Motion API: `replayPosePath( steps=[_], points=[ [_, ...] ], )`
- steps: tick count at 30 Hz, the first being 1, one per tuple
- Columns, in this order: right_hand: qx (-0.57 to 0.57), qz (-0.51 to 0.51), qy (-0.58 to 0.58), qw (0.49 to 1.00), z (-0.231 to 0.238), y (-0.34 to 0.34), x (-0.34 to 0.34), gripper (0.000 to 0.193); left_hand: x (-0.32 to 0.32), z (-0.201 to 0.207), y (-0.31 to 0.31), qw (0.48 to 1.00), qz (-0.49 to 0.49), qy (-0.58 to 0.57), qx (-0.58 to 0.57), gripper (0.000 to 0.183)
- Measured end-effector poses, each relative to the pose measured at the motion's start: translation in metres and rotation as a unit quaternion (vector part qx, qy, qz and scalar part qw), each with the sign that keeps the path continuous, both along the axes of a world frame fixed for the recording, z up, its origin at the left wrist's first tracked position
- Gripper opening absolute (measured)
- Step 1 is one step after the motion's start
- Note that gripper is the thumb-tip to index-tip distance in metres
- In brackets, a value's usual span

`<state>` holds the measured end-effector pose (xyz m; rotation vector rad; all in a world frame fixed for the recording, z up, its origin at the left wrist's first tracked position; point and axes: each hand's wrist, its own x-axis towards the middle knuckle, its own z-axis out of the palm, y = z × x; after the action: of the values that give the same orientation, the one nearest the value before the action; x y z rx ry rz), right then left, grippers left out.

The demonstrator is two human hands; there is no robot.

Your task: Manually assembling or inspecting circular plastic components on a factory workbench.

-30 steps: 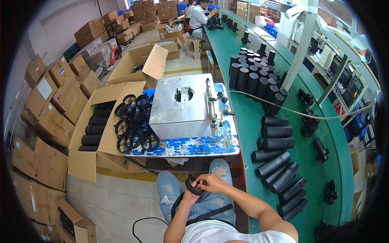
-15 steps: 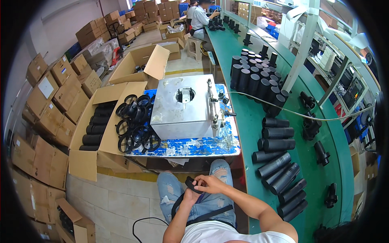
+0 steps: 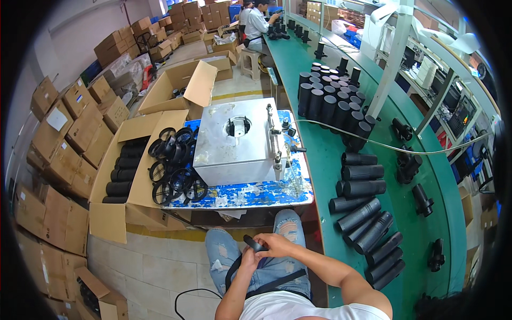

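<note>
Over my lap, both hands hold a small black part (image 3: 255, 245). My right hand (image 3: 277, 246) grips it from the right, fingers curled around it. My left hand (image 3: 247, 260) holds its lower end from below. A black strap (image 3: 277, 281) hangs across my thighs under the hands. In front of my knees stands a silver metal box machine (image 3: 234, 144) with a round hole in its top, set on a blue paint-chipped stand (image 3: 250, 196).
An open cardboard box (image 3: 133, 176) with black rings and tubes sits left of the machine. Many black tubes (image 3: 362, 213) stand and lie on the green bench (image 3: 325, 160) to my right. Stacked cartons (image 3: 69, 138) line the left wall. Another person (image 3: 257, 22) works at the far end.
My hands have turned the black part slightly in my lap, and the view has shifted a little. Nothing else moved.
</note>
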<state>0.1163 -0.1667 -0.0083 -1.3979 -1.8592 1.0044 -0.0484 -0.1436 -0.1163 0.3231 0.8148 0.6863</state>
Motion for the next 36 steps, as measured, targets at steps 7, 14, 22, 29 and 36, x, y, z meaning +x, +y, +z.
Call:
replayPosePath(
  steps=[7, 14, 22, 29, 36],
  points=[
    [-0.029, -0.004, -0.014, 0.999, 0.006, -0.001, -0.001, 0.055, -0.002, -0.013, 0.000, 0.999, -0.005, 0.039, 0.025, 0.027],
    [-0.014, -0.026, 0.006, 1.000, 0.005, 0.000, -0.002, 0.051, 0.004, -0.004, 0.001, 0.999, 0.008, 0.015, 0.032, 0.032],
    [0.033, -0.115, 0.004, 0.993, 0.001, 0.006, 0.009, 0.038, 0.003, 0.007, 0.001, 0.997, -0.079, -0.020, 0.011, 0.043],
    [0.046, -0.144, 0.000, 0.989, 0.000, 0.010, 0.017, 0.037, 0.005, 0.027, 0.000, 0.993, -0.081, -0.074, 0.031, 0.027],
    [0.010, -0.066, 0.013, 0.998, 0.009, 0.008, 0.017, 0.042, 0.001, 0.027, -0.003, 0.992, -0.044, -0.114, 0.045, 0.032]
  ],
)
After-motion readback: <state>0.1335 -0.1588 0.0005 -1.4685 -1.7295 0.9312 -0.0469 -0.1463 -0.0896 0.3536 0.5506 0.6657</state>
